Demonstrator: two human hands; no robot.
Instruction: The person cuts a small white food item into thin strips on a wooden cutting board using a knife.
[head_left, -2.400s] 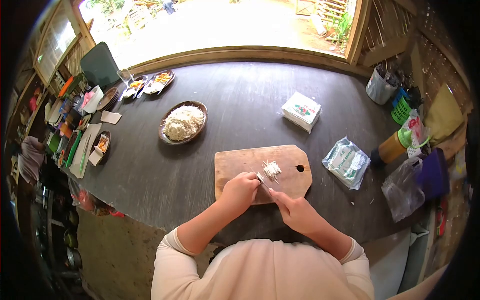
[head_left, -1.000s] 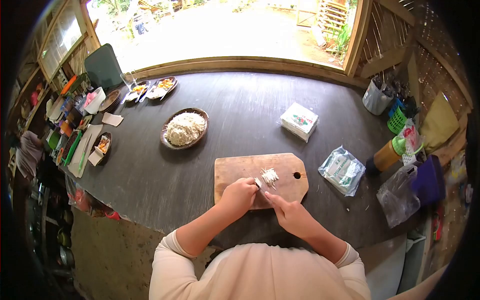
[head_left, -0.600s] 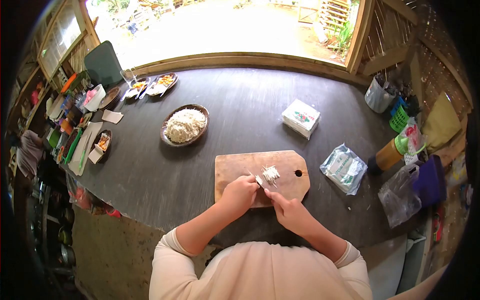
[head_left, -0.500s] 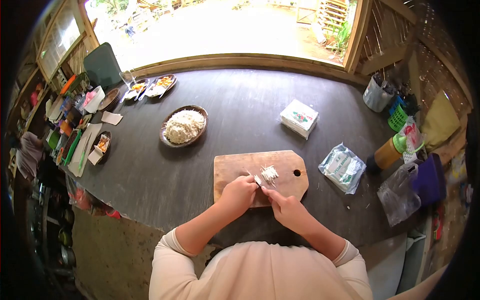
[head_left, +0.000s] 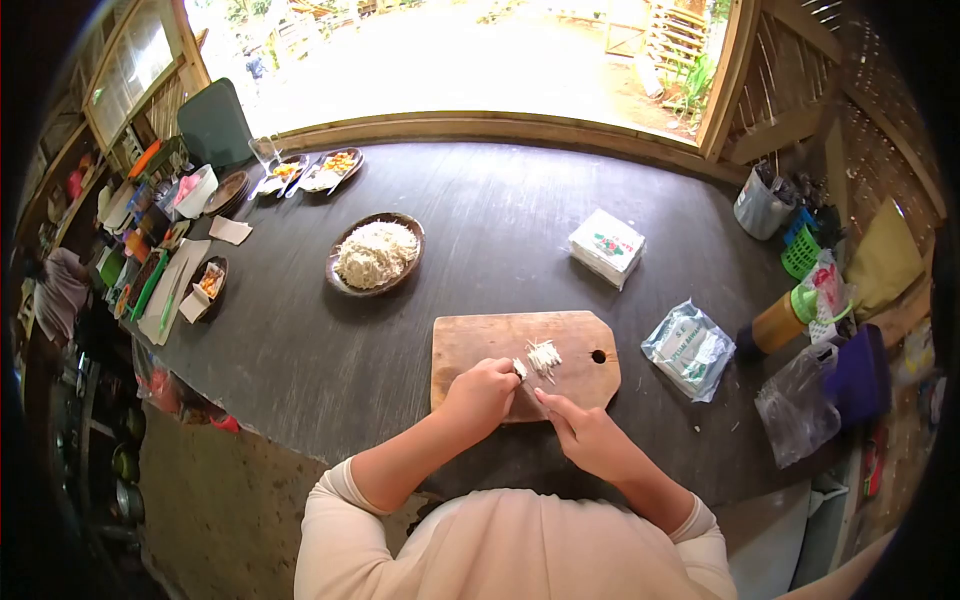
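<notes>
A wooden cutting board [head_left: 465,345] with a dark hole at its right end lies on the table in front of me. Over its left part, my left hand [head_left: 482,392] is closed on a small white piece of food [head_left: 519,369]. My right hand [head_left: 580,430] grips a knife [head_left: 530,392] at the board's near edge, its blade pointing up and left toward that piece. The handle is hidden in the fingers. Thin white strips [head_left: 543,357] lie in a small pile on the board, just beyond the blade.
A bowl of white shreds [head_left: 376,254] stands beyond the board to the left. To the right are a white packet [head_left: 607,247], a plastic-wrapped pack [head_left: 689,350] and a purple container [head_left: 858,372]. Food plates [head_left: 330,172] sit at the far left. A person [head_left: 60,292] is at the left edge.
The view has shifted slightly. The knife and my right hand have drawn a little away from my left hand, so more of the blade and the held white piece shows.
</notes>
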